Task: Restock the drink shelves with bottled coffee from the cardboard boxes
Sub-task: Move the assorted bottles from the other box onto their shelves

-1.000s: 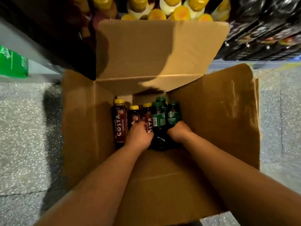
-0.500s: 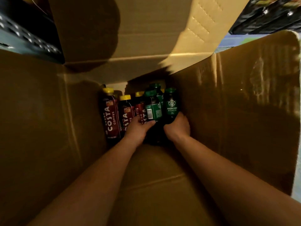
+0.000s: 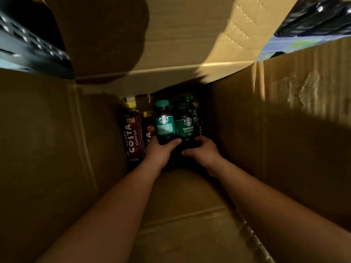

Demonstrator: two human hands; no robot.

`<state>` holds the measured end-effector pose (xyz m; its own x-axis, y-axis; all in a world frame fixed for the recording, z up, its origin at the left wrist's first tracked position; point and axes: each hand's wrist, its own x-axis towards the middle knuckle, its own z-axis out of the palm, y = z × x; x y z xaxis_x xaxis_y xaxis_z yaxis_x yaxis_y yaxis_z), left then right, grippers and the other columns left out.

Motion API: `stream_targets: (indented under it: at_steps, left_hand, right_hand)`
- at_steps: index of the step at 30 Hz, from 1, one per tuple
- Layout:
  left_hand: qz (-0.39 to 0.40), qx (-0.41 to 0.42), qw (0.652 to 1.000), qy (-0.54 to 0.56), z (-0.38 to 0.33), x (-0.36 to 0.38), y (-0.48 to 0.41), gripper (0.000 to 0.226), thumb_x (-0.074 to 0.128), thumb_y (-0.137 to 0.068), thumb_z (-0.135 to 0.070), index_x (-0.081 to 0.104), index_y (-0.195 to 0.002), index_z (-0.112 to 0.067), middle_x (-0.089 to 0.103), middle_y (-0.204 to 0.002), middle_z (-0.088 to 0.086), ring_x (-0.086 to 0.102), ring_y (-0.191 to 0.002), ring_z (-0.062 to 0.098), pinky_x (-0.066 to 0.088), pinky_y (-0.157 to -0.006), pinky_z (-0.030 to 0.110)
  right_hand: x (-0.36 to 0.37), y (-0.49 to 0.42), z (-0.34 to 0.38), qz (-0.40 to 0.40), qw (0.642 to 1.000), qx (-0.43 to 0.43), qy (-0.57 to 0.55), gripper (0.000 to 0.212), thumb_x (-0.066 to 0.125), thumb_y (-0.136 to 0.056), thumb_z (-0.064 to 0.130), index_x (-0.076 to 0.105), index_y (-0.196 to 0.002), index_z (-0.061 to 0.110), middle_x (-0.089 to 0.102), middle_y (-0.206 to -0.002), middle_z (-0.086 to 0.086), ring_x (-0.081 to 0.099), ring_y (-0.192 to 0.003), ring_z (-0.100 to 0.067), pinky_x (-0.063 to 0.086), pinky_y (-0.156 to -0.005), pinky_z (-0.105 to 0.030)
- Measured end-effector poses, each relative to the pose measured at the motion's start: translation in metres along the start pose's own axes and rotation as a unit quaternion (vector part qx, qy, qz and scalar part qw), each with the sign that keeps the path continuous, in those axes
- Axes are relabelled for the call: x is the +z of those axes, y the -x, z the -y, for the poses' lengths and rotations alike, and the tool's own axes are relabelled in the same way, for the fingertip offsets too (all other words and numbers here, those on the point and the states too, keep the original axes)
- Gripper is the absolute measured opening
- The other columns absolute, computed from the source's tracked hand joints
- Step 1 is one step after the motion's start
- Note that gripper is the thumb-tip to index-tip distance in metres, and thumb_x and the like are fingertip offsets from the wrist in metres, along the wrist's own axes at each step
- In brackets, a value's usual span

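— Both your hands have come up since half a second ago, and the two green bottles now sit higher against the Costa row than they did.
— Where are they exactly?
— Deep in the box [image 3: 284, 133], at its far end. Your left hand [image 3: 160, 151] grips the left green bottle [image 3: 164, 123] at its base, with the fingers curled round it and the thumb across the front. Your right hand [image 3: 201, 152] grips the right green bottle [image 3: 185, 124] low down in the same way. The two bottles touch side by side, caps pointing away from you.
— And around them?
— Just to the left, a Costa bottle [image 3: 133, 137] stands near the box's left wall. A second Costa bottle [image 3: 148, 130] sits between it and your left hand, partly hidden. Another green cap shows behind your pair, but it is too dark to tell how many more there are. The far flap [image 3: 190, 35] leans over everything, half lit. Outside the box there is a black shelf [image 3: 28, 48] at upper left and dark bottles [image 3: 313, 19] at upper right.
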<state>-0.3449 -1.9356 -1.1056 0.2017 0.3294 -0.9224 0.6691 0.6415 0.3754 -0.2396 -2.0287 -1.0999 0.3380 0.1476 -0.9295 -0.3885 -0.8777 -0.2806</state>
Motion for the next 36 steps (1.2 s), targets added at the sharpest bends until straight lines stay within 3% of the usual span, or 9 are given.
stream_targets:
  at_steps: [6, 12, 16, 19, 23, 27, 30, 33, 36]
  left_hand:
    - [0.007, 0.013, 1.0, 0.027, 0.002, -0.004, 0.01, 0.052, 0.071, -0.083, -0.025, 0.049, -0.13, -0.019, 0.061, -0.118, -0.001, 0.058, -0.107, 0.018, 0.046, -0.09, 0.032]
    - [0.008, 0.034, 0.998, 0.058, -0.016, -0.013, 0.053, 0.058, 0.076, -0.078, -0.019, 0.051, -0.13, -0.017, 0.064, -0.12, 0.005, 0.062, -0.106, 0.022, 0.05, -0.092, 0.038]
    - [-0.006, 0.072, 0.995, 0.072, -0.038, -0.021, 0.101, 0.061, 0.077, -0.075, -0.018, 0.051, -0.13, -0.019, 0.063, -0.117, 0.002, 0.061, -0.104, 0.021, 0.05, -0.087, 0.035]
    - [0.004, 0.1, 0.991, 0.085, -0.056, -0.028, 0.145, 0.063, 0.079, -0.069, -0.021, 0.053, -0.126, -0.019, 0.066, -0.115, 0.004, 0.063, -0.102, 0.023, 0.052, -0.09, 0.04]
    - [0.014, 0.139, 0.983, 0.115, -0.081, -0.036, 0.204, 0.047, 0.073, -0.068, -0.008, 0.054, -0.111, -0.011, 0.064, -0.101, 0.006, 0.06, -0.097, 0.026, 0.049, -0.082, 0.033]
    - [0.05, 0.194, 0.973, 0.112, -0.093, -0.047, 0.268, 0.043, 0.072, -0.074, -0.002, 0.053, -0.11, -0.017, 0.064, -0.098, -0.003, 0.062, -0.093, 0.017, 0.049, -0.077, 0.029]
    - [0.063, 0.225, 0.965, 0.122, -0.099, -0.055, 0.315, 0.041, 0.072, -0.077, -0.005, 0.051, -0.102, -0.029, 0.064, -0.103, -0.002, 0.062, -0.092, 0.013, 0.05, -0.076, 0.031]
    - [0.074, 0.271, 0.948, 0.149, -0.105, -0.055, 0.365, 0.041, 0.065, -0.08, 0.005, 0.05, -0.089, -0.032, 0.062, -0.091, -0.01, 0.059, -0.08, 0.005, 0.047, -0.067, 0.027]
    - [0.073, 0.285, 0.943, 0.153, -0.112, -0.055, 0.418, 0.038, 0.069, -0.076, 0.0, 0.058, -0.094, -0.03, 0.066, -0.093, -0.007, 0.063, -0.087, 0.015, 0.051, -0.077, 0.033]
  right_hand:
    - [0.001, 0.009, 0.002, 0.038, 0.999, 0.013, -0.036, 0.037, 0.074, -0.076, 0.001, 0.05, -0.096, 0.019, 0.063, -0.1, -0.003, 0.063, -0.09, -0.019, 0.052, -0.074, -0.028]
    - [-0.01, 0.058, 0.02, 0.103, 0.987, 0.039, -0.116, 0.042, 0.063, -0.08, -0.009, 0.055, -0.112, 0.017, 0.065, -0.109, -0.009, 0.062, -0.104, -0.03, 0.051, -0.092, -0.053]
    - [-0.02, 0.115, 0.041, 0.138, 0.979, 0.008, -0.152, 0.049, 0.055, -0.08, -0.017, 0.057, -0.116, 0.015, 0.067, -0.104, -0.014, 0.065, -0.095, -0.032, 0.056, -0.075, -0.045]
    - [-0.025, 0.155, 0.055, 0.105, 0.981, -0.04, -0.157, 0.055, 0.055, -0.075, -0.021, 0.058, -0.116, 0.015, 0.066, -0.098, -0.013, 0.064, -0.091, -0.032, 0.056, -0.073, -0.042]
    - [-0.034, 0.21, 0.07, 0.078, 0.983, -0.091, -0.138, 0.072, 0.072, -0.049, -0.005, 0.059, -0.118, 0.012, 0.068, -0.11, -0.015, 0.063, -0.104, -0.036, 0.051, -0.09, -0.055]
    - [-0.047, 0.254, 0.08, 0.105, 0.973, -0.149, -0.139, 0.102, 0.08, -0.029, 0.007, 0.052, -0.126, 0.005, 0.065, -0.118, -0.017, 0.061, -0.11, -0.037, 0.046, -0.098, -0.056]
    - [-0.057, 0.318, 0.091, 0.11, 0.965, -0.172, -0.164, 0.086, 0.073, -0.044, -0.007, 0.05, -0.125, 0.009, 0.064, -0.118, -0.017, 0.061, -0.108, -0.037, 0.047, -0.097, -0.056]
    - [-0.069, 0.37, 0.093, 0.105, 0.964, -0.191, -0.152, 0.059, 0.06, -0.065, -0.019, 0.054, -0.111, 0.018, 0.064, -0.112, -0.013, 0.061, -0.105, -0.035, 0.049, -0.095, -0.054]
    - [-0.08, 0.422, 0.095, 0.074, 0.963, -0.226, -0.126, 0.071, 0.07, -0.053, -0.01, 0.054, -0.117, 0.016, 0.065, -0.113, -0.013, 0.062, -0.103, -0.035, 0.049, -0.093, -0.054]
